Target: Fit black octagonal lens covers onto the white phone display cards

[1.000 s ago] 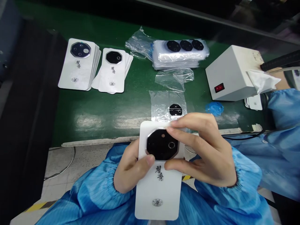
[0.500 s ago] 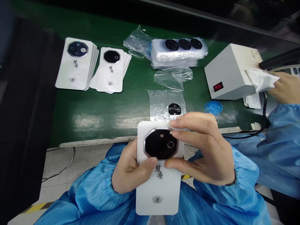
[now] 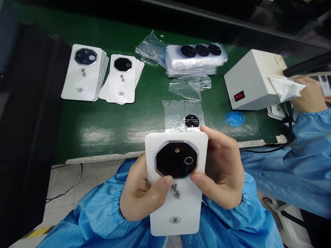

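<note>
I hold a white phone back cover [image 3: 181, 206] upright in front of me with both hands. It has a black octagonal camera plate [image 3: 177, 159] with a silver rim near its top. My left hand [image 3: 141, 191] grips the cover's left edge, thumb pressed just below the plate. My right hand [image 3: 222, 172] wraps the right edge from behind, thumb on the plate's lower right corner.
On the green mat [image 3: 103, 117] lie two stacks of white covers [image 3: 84, 74] [image 3: 122, 81], a bagged stack of black plates [image 3: 196, 60], loose clear film [image 3: 190, 86] and one black plate on film [image 3: 191, 121]. A white box with a red switch [image 3: 252, 81] stands right, beside another person's hand [image 3: 309, 96].
My right fingers have left the front of the black plate and slid round to the cover's right edge. The cover has come closer and lower toward me.
</note>
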Available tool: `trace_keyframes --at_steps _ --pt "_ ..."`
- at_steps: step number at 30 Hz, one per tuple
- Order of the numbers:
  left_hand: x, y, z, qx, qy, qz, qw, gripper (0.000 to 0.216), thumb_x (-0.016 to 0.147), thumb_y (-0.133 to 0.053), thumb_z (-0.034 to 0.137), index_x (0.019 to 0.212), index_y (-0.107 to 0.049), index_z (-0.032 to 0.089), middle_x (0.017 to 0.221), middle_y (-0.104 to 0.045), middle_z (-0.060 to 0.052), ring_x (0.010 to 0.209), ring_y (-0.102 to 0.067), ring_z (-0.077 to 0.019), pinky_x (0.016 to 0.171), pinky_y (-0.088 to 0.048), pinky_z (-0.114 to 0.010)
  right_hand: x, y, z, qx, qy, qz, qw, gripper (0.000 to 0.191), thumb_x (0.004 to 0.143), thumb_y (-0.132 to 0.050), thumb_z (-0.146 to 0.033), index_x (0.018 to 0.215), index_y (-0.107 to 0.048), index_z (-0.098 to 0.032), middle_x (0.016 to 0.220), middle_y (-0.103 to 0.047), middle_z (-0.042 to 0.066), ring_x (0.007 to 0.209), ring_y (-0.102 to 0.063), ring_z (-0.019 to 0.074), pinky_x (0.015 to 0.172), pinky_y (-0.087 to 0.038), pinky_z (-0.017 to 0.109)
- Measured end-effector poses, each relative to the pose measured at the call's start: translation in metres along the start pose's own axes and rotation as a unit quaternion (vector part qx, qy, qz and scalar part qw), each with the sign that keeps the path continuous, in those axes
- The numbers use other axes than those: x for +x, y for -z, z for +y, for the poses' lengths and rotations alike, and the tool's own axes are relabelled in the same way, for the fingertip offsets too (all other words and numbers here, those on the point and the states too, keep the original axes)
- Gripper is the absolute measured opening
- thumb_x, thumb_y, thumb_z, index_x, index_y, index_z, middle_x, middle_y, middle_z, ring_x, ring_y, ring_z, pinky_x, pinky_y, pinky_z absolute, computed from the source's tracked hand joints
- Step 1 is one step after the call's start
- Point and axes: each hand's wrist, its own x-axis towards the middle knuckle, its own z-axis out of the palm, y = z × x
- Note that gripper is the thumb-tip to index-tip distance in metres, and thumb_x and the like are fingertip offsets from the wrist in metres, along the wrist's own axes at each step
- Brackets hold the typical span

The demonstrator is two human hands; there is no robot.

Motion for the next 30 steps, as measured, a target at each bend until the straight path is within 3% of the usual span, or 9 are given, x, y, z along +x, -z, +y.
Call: trace_keyframes --at_steps 6,14,21,30 --pt "0.0001 -0.0020 0.0011 -0.040 0.015 -0.033 0.999 0.021 0.082 -0.061 0.026 0.103 -0.062 0.027 0.083 -0.070 -0.002 0.060 -0.061 -0.0142 0.052 -0.046 -0.023 0.0005 0.0005 -0.0025 -0.021 0.013 0.003 1.000 0.050 0.088 -0.046 -0.040 0.134 -0.031 -0.028 0.108 -0.054 0.010 0.090 -0.056 0.0253 0.074 -0.053 0.043" --pt "0.0003 -0.0002 0.0026 -0.035 0.033 -0.033 0.998 0.023 0.080 -0.062 0.029 0.103 -0.061 0.026 0.080 -0.068 -0.003 0.060 -0.060 -0.0144 0.050 -0.046 -0.023 0.0015 0.0009 -0.0040 -0.061 0.008 -0.028 0.998 0.049 0.090 -0.038 -0.042 0.134 -0.023 -0.026 0.097 -0.052 0.010 0.086 -0.055 0.0241 0.066 -0.053 0.040" --pt "0.0001 0.0010 -0.0006 -0.060 0.028 -0.030 0.997 0.019 0.080 -0.064 0.029 0.099 -0.064 0.030 0.080 -0.069 0.000 0.060 -0.062 -0.0131 0.051 -0.048 -0.021 0.0035 -0.0016 0.0011 0.090 0.021 0.009 0.996 0.058 0.080 -0.061 -0.032 0.133 -0.038 -0.028 0.095 -0.053 0.005 0.079 -0.054 0.0199 0.067 -0.051 0.036" --pt "-0.0009 0.0006 -0.0022 -0.048 0.007 -0.030 0.998 0.024 0.082 -0.062 0.025 0.104 -0.064 0.033 0.084 -0.070 0.000 0.063 -0.064 -0.0133 0.053 -0.051 -0.021 0.0040 -0.0012 0.0008 0.143 0.010 0.001 0.990 0.059 0.079 -0.063 -0.023 0.133 -0.041 -0.029 0.095 -0.052 0.004 0.081 -0.052 0.0192 0.071 -0.048 0.036"
